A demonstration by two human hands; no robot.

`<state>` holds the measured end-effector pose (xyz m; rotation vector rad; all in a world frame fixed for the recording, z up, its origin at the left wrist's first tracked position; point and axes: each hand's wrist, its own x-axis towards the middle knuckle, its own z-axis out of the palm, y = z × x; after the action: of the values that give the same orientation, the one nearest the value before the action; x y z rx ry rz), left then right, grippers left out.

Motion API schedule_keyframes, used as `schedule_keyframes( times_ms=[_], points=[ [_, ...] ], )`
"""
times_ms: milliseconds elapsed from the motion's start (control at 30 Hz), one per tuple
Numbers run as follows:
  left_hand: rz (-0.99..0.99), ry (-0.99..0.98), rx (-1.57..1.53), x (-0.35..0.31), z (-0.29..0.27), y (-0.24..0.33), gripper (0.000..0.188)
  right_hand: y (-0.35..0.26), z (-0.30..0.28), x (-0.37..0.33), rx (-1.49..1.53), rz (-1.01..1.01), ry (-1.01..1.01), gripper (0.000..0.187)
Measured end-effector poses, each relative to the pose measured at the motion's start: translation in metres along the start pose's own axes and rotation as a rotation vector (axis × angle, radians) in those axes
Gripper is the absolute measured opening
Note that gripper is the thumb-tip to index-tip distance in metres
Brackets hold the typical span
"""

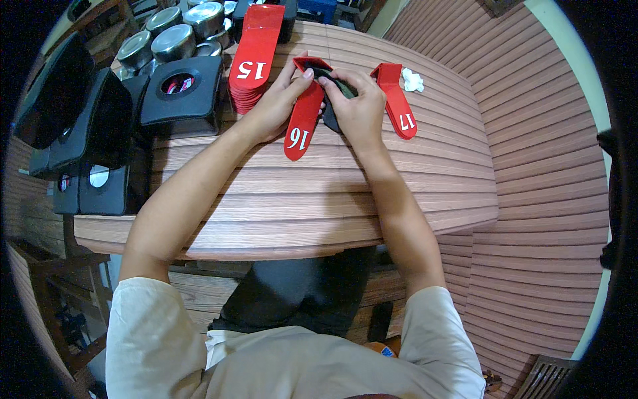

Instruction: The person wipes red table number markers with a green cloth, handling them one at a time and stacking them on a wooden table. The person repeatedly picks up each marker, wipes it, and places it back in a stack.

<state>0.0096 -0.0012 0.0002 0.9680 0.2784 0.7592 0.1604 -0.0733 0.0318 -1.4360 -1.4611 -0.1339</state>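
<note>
Above the table's far middle, my left hand (282, 106) is closed on a red number sign (304, 123), a long flat piece with a rounded end and white digits, folded at its top. My right hand (362, 110) pinches a dark cloth (331, 121) against the sign's folded part. The fingertips of both hands nearly meet there. Just left of my left hand rises a stack of similar red signs (251, 66). Another red number sign (397, 103) stands on the table to the right of my right hand. A crumpled white tissue (413, 81) lies beside it.
Black boxes with round openings (183, 96) crowd the table's left side, some piled up. Behind them are several round metal containers (174, 43). The wood-slat table (286, 226) ends just before my lap. A ribbed wall (545, 166) borders the right side.
</note>
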Motion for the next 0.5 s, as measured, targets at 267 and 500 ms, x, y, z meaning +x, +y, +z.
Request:
schedule_keyframes(
  times_ms=[267, 500],
  points=[
    [0.123, -0.046, 0.147, 0.004, -0.005, -0.009, 0.069, -0.021, 0.001, -0.002, -0.008, -0.085, -0.104, 0.023],
    [0.07, -0.048, 0.09, 0.008, -0.005, -0.007, 0.064, -0.026, -0.007, -0.005, -0.165, 0.031, -0.329, 0.032]
  ],
)
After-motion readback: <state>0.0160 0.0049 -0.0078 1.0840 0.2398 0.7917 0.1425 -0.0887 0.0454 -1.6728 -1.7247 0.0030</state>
